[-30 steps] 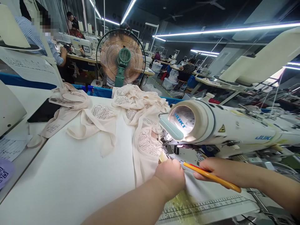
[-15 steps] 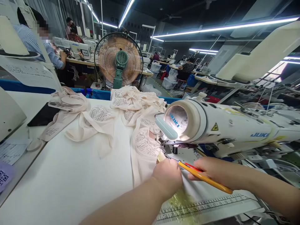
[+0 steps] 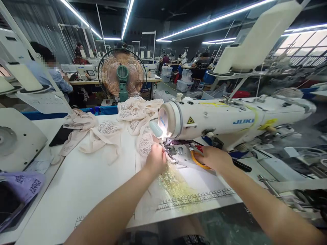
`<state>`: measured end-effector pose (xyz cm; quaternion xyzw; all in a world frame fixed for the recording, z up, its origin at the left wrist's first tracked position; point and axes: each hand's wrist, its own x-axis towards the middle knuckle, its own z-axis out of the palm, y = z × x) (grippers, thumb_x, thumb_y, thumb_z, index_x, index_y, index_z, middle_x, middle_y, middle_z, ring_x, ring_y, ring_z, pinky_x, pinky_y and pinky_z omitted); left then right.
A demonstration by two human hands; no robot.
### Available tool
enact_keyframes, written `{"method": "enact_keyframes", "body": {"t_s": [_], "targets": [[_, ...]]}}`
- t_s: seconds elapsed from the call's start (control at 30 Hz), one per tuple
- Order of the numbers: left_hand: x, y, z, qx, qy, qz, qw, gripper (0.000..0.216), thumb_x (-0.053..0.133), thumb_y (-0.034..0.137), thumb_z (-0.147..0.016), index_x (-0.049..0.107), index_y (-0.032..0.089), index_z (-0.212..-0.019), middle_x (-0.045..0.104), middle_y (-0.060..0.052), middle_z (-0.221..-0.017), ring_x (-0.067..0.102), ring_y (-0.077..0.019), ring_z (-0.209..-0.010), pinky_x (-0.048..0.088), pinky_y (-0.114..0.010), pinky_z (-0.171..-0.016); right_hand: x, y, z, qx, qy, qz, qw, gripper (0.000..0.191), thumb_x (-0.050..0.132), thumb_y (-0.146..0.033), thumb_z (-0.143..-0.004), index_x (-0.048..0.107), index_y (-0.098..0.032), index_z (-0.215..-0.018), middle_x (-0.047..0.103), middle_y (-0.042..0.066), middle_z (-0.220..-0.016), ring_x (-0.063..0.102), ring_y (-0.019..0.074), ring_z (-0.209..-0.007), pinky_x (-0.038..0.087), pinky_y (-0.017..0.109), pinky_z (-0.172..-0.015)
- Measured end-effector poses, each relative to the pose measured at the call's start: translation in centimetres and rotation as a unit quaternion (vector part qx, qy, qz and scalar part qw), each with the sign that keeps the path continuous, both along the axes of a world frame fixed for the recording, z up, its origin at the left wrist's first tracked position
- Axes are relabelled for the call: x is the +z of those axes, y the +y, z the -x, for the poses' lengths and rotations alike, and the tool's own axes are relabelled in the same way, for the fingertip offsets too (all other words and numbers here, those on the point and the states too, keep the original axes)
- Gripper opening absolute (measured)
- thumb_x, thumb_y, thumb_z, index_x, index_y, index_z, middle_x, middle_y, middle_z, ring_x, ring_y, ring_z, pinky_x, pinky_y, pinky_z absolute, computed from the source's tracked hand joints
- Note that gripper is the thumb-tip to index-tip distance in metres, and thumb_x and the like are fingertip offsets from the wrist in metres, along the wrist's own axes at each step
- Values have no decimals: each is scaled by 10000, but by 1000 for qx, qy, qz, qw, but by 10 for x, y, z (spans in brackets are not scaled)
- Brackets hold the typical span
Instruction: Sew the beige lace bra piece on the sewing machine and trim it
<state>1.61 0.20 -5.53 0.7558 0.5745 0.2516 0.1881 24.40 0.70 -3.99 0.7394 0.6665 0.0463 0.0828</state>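
Note:
My left hand point(image 3: 157, 159) is closed, pinching the edge of a cream lace fabric piece point(image 3: 144, 144) right at the needle area point(image 3: 168, 151) of a white JUKI sewing machine point(image 3: 230, 117). My right hand point(image 3: 213, 158) is closed around an orange-handled tool point(image 3: 196, 160) whose tip points at the presser foot, under the machine head. The machine's lamp lights the spot between both hands. A yellowish patch of threads point(image 3: 176, 185) lies on the white table point(image 3: 89, 180) just below my left hand.
More cream lace pieces point(image 3: 102, 131) and a pile point(image 3: 136, 107) lie behind the needle. A standing fan point(image 3: 122, 76) is at the table's far edge. A black flat device point(image 3: 60, 136), another white machine point(image 3: 17, 136) and purple QR papers point(image 3: 25, 185) sit left. A person point(image 3: 52, 73) works beyond.
The view has pulled back and risen, so both hands look farther away. My right hand has brought the orange tool closer in under the machine head. My left hand stays on the fabric.

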Motion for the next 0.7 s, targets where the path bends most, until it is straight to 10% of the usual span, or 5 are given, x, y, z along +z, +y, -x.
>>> {"method": "enact_keyframes", "body": {"t_s": [0.1,0.33,0.7], "targets": [[5,18,3,-4,7,26,1000,239,423,99,-830,547,141,-1030,526,-104,-1187,532,-182,-1064,425,-262,-909,-16,11,3,4,26,-42,999,397,416,-462,-857,628,-128,-832,629,117,-814,615,229,-755,377,271,-551],[14,47,-4,-4,108,102,989,167,550,219,-775,644,131,-882,668,-86,-850,632,-238,-790,486,-281,-655,-38,10,8,54,52,-180,981,310,404,-279,-869,634,-76,-909,592,177,-958,558,284,-888,391,330,-697],[16,55,-4,-59,206,94,972,217,495,167,-766,659,156,-909,668,-90,-880,622,-253,-854,474,-301,-711,-53,13,0,93,106,-232,962,319,351,-248,-878,608,-96,-990,595,131,-995,537,248,-870,402,331,-767]]}}
